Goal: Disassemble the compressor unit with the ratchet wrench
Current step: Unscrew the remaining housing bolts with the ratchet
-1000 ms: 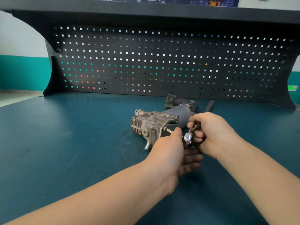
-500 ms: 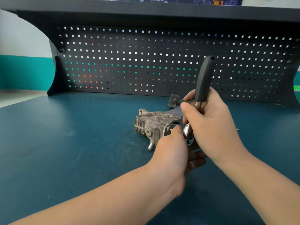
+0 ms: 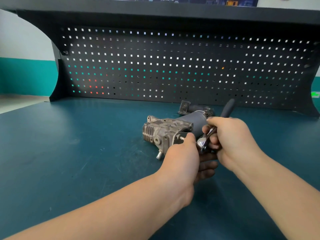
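1. Ratchet wrench (image 3: 210, 134): half a second ago its black handle stood nearly upright before the pegboard (image 3: 173, 66); it now slopes low, away to the right, much as it lay a second ago.
2. Judgement: one back-and-forth stroke looks complete, so a fastener at the unit's near end is probably being loosened.
3. Right hand (image 3: 232, 141): fingers curled tight round the wrench shank, close behind the shiny head.
4. Left hand (image 3: 181, 158): curled about the compressor's near end, thumb touching the plate beside a protruding stud.
5. Compressor (image 3: 166, 131): lies on its side on the blue-green bench (image 3: 69, 153), just ahead of both hands; the wrench head sits between them at its near end.
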### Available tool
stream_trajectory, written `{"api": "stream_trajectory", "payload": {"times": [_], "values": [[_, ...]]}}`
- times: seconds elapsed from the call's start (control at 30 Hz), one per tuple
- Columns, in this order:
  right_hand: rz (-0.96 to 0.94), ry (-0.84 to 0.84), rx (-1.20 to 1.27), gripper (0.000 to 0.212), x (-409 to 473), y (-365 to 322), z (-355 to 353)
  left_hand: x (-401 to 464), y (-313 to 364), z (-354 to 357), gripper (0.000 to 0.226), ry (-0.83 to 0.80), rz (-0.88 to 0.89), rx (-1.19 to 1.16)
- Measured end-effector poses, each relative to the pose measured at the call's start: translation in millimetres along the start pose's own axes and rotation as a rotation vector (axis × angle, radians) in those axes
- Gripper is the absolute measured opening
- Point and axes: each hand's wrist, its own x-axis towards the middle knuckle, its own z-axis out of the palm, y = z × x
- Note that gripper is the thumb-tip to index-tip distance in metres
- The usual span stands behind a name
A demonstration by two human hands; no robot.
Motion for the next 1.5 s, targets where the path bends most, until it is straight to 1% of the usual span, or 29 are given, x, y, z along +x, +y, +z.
{"api": "stream_trajectory", "payload": {"times": [0.1,0.2,0.27,0.3,0.33,0.37,0.4,0.43,0.5,0.57,0.67,0.77,0.83,0.9,0.93,1.0,1.03,1.07,1.17,1.23,1.3,1.37,1.43,1.5], "values": [[-0.117,-0.006,-0.063,0.011,-2,0,2,-2,1,1,0.044,-0.004,-0.010,-0.020],[-0.422,-0.053,-0.255,0.013,-12,-3,4,-2,2,1,0.042,-0.032,-0.023,-0.055],[-0.667,-0.137,-0.368,0.015,-23,-3,6,-1,2,-1,0.035,-0.054,-0.015,-0.064],[-0.786,-0.183,-0.464,0.011,-27,-2,6,-1,1,-2,0.031,-0.071,-0.009,-0.060],[-0.880,-0.230,-0.578,0.007,-31,0,6,-1,1,-4,0.029,-0.091,-0.007,-0.057],[-0.952,-0.264,-0.675,0.008,-34,1,5,-2,1,-5,0.027,-0.107,-0.009,-0.063],[-0.985,-0.290,-0.728,0.012,-35,1,5,-3,2,-7,0.027,-0.118,-0.011,-0.066],[-0.969,-0.303,-0.717,0.012,-34,1,5,-3,3,-7,0.027,-0.127,-0.010,-0.061],[-0.881,-0.287,-0.610,0.005,-29,0,3,-3,3,-6,0.029,-0.122,-0.005,-0.028],[-0.754,-0.251,-0.504,0.014,-25,-2,3,-2,3,-4,0.031,-0.092,-0.004,-0.016],[-0.515,-0.176,-0.314,0.018,-18,-4,4,-1,3,-1,0.038,-0.053,-0.002,-0.006],[-0.169,-0.062,-0.070,0.014,-6,-3,3,1,2,-1,0.043,-0.025,0.006,0.003],[0.019,-0.022,0.048,0.012,0,-1,1,3,1,-2,0.044,-0.014,-0.001,0.026],[0.113,-0.025,0.079,0.019,3,0,-1,4,-1,-2,0.046,-0.010,-0.010,0.034],[0.118,-0.032,0.086,0.021,3,1,-1,5,-2,-2,0.046,-0.009,-0.015,0.029],[0.056,-0.048,0.089,0.014,3,1,0,4,-1,-2,0.044,-0.011,-0.024,0.010],[-0.004,-0.059,0.070,0.010,1,0,1,4,0,-2,0.043,-0.016,-0.027,-0.002],[-0.087,-0.076,0.019,0.010,-1,-2,2,3,0,-1,0.041,-0.022,-0.030,-0.011],[-0.461,-0.162,-0.221,0.021,-11,-4,3,3,0,-2,0.037,-0.056,-0.029,-0.004],[-0.743,-0.238,-0.420,0.017,-19,-4,2,3,0,-4,0.035,-0.089,-0.015,0.014],[-0.931,-0.317,-0.627,0.014,-25,-2,0,2,1,-6,0.032,-0.119,-0.008,0.035],[-0.991,-0.363,-0.701,0.017,-25,-1,-1,0,2,-7,0.029,-0.143,-0.007,0.037],[-0.937,-0.351,-0.632,0.013,-23,-2,-1,0,2,-7,0.029,-0.151,0.005,0.048],[-0.823,-0.320,-0.520,0.012,-21,-2,0,1,1,-5,0.032,-0.125,0.009,0.054]]}}
